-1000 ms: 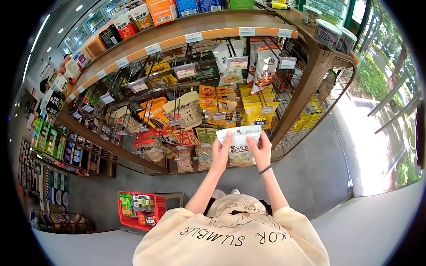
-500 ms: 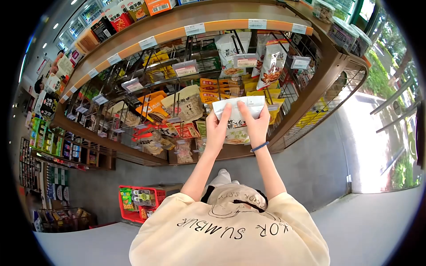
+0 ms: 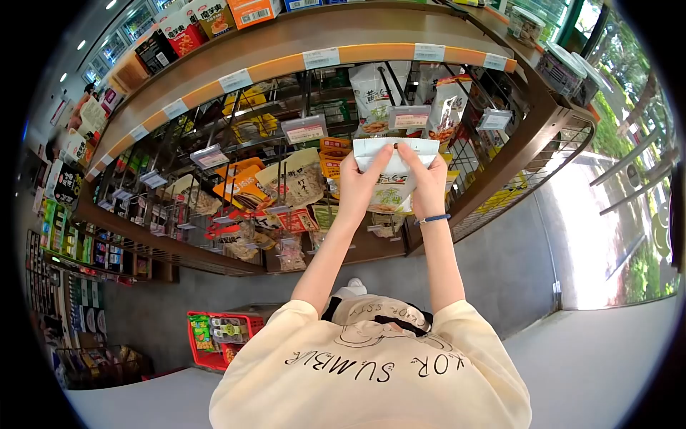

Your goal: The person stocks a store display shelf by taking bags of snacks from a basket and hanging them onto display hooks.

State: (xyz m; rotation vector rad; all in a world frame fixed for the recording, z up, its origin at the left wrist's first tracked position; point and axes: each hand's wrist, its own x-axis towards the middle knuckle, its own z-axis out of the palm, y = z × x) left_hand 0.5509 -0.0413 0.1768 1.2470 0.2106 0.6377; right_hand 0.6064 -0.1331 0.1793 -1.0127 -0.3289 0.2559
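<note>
A white snack bag (image 3: 390, 190) with dark lettering and a green picture is held up in front of the shelf rack. My left hand (image 3: 359, 184) is closed on its left side, and my right hand (image 3: 427, 184) grips the right side. Both thumbs press on the pale top strip, close together near its middle. The fingers behind the bag are hidden. Behind it, similar white snack bags (image 3: 376, 93) hang on the rack's hooks, with price tags (image 3: 409, 116) in front of them.
The brown shelf rack (image 3: 471, 32) curves across the view, with several snack packs (image 3: 293, 179) hanging on it. Boxes (image 3: 214, 18) and jars (image 3: 561, 70) stand on top. A red shopping basket (image 3: 254, 325) with goods sits on the floor at lower left. Bright glass lies at right.
My hands and the bag have moved slightly up and to the right in view, and the bag's top strip now tilts more. Both hands keep their hold. The view has shifted a little.
</note>
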